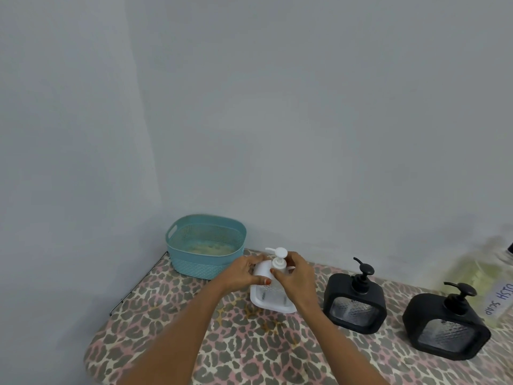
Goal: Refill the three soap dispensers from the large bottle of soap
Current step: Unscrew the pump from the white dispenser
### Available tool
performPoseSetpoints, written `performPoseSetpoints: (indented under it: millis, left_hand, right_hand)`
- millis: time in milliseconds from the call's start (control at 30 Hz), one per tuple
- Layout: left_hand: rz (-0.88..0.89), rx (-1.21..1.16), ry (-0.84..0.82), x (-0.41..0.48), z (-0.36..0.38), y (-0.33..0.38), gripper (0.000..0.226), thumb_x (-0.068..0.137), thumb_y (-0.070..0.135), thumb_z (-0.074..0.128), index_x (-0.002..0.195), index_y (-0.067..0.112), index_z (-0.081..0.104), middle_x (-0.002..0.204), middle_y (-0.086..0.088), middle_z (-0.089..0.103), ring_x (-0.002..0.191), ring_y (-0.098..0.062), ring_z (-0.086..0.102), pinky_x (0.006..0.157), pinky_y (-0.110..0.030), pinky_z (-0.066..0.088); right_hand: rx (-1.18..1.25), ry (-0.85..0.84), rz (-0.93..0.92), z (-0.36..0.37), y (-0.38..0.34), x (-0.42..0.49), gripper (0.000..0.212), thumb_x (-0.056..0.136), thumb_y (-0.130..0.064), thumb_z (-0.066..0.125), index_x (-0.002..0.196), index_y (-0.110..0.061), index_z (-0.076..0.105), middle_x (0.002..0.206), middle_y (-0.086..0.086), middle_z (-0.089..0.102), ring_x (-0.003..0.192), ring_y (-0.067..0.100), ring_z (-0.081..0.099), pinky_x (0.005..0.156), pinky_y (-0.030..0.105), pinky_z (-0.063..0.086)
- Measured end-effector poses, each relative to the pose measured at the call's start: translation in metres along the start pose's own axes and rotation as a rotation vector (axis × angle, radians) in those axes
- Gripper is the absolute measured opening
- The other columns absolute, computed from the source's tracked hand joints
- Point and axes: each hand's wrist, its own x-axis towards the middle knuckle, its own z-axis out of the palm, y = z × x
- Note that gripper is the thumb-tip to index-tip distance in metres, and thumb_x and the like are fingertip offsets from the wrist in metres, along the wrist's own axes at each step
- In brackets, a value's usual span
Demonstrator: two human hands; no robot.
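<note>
The white dispenser (270, 297) stands upright at centre frame on the leopard-print cloth (249, 343), with both hands on it. The left hand (244, 273) wraps the upper left of the body, fingers and thumb curled round it, evidently to brace the container against turning. The right hand (295, 276) closes its fingers about the collar below the white pump (279, 252). This grip is consistent with unscrewing the pump to open the neck for filling, though the direction of any twist cannot be told. To the right, a black dispenser (355, 301) and a second black dispenser (447, 329) stand in a row, well apart from the hands, pumps fitted and untouched, and are judged to be awaiting their turn. The large bottle (483, 273) sits at the right edge of the frame behind the second black dispenser, within reach for pouring. It is blurred and cut off by the frame, so its cap and level cannot be made out. Its label (497, 298) reads "DISH SOAP". A teal basket (200, 266) stands against the wall at centre left, with indistinct pale contents. The hands hide the white dispenser's shoulder and neck, and its fill level is not legible.
</note>
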Motion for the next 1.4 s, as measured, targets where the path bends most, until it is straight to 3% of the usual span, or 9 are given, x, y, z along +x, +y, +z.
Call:
performPoseSetpoints:
  millis: [133,233,433,633,867,967,1167,1300,1400]
  left_hand:
    - [-0.001,0.023,0.0,-0.001,-0.001,0.001,0.061,0.076,0.025,0.074,0.131,0.022,0.047,0.125,0.005,0.056,0.109,-0.007,0.055,0.082,-0.004,0.043]
    - [0.008,0.046,0.001,-0.001,-0.001,0.003,0.063,0.076,0.027,0.073,0.132,0.023,0.046,0.121,0.009,0.056,0.105,-0.005,0.055,0.078,-0.001,0.041]
    - [0.002,0.032,-0.008,0.0,0.001,0.0,0.062,0.076,0.026,0.073,0.132,0.02,0.047,0.125,0.003,0.057,0.111,-0.009,0.056,0.092,-0.018,0.044]
    - [-0.015,0.015,-0.001,0.001,0.001,-0.001,0.054,0.075,0.023,0.074,0.123,0.03,0.05,0.116,0.008,0.061,0.102,-0.004,0.059,0.082,-0.008,0.045]
    - [-0.023,-0.008,0.0,0.002,0.001,-0.003,0.062,0.076,0.024,0.074,0.132,0.021,0.046,0.122,0.008,0.055,0.109,-0.008,0.055,0.088,-0.013,0.043]
    - [-0.019,-0.01,0.002,0.003,0.002,-0.004,0.06,0.077,0.022,0.073,0.131,0.018,0.047,0.124,0.001,0.058,0.112,-0.013,0.056,0.098,-0.027,0.044]
    - [-0.005,-0.005,0.007,0.0,0.002,-0.001,0.054,0.077,0.023,0.073,0.126,0.022,0.052,0.116,0.006,0.062,0.1,-0.001,0.059,0.082,-0.008,0.044]
    - [-0.004,-0.031,0.015,0.0,0.002,-0.001,0.055,0.076,0.023,0.074,0.126,0.025,0.05,0.12,0.002,0.061,0.106,-0.009,0.059,0.09,-0.017,0.046]
    - [-0.004,-0.041,0.012,0.0,0.002,-0.001,0.057,0.076,0.022,0.074,0.127,0.025,0.049,0.122,0.001,0.06,0.109,-0.013,0.058,0.097,-0.028,0.046]
  right_hand:
    - [-0.004,-0.017,-0.008,-0.002,-0.001,0.001,0.03,0.077,-0.006,0.068,0.107,-0.007,0.065,0.094,-0.003,0.064,0.081,0.008,0.055,0.064,0.004,0.039]
    - [-0.002,-0.058,0.001,-0.004,-0.002,0.002,0.031,0.077,-0.007,0.066,0.108,-0.009,0.066,0.095,0.001,0.068,0.08,0.009,0.058,0.068,0.008,0.041]
    - [-0.012,-0.133,0.053,-0.005,-0.001,0.004,0.032,0.076,-0.005,0.063,0.107,-0.014,0.061,0.089,-0.004,0.06,0.084,0.015,0.058,0.06,0.005,0.039]
    - [-0.049,-0.024,0.067,0.001,-0.001,0.002,0.049,0.07,-0.017,0.077,0.111,-0.009,0.051,0.101,0.0,0.047,0.097,0.017,0.047,0.086,0.028,0.04]
    - [0.059,-0.031,0.059,-0.001,-0.003,0.0,0.035,0.076,-0.008,0.068,0.109,-0.012,0.055,0.095,-0.006,0.056,0.087,0.01,0.053,0.064,0.005,0.036]
    - [0.066,-0.089,0.077,-0.001,-0.002,0.0,0.046,0.076,-0.004,0.063,0.12,-0.013,0.05,0.106,-0.002,0.057,0.096,0.013,0.052,0.076,0.018,0.039]
    - [-0.009,0.058,0.089,0.003,0.0,-0.003,0.05,0.068,-0.02,0.079,0.11,-0.011,0.052,0.099,-0.001,0.049,0.096,0.018,0.049,0.085,0.033,0.042]
    - [0.065,0.107,0.084,0.004,-0.001,-0.003,0.029,0.073,-0.018,0.074,0.092,-0.017,0.053,0.089,0.0,0.058,0.084,0.017,0.055,0.064,0.018,0.037]
    - [0.092,0.106,0.059,0.003,0.001,-0.004,0.027,0.074,-0.015,0.073,0.096,-0.017,0.057,0.09,-0.003,0.059,0.084,0.012,0.055,0.068,0.013,0.038]
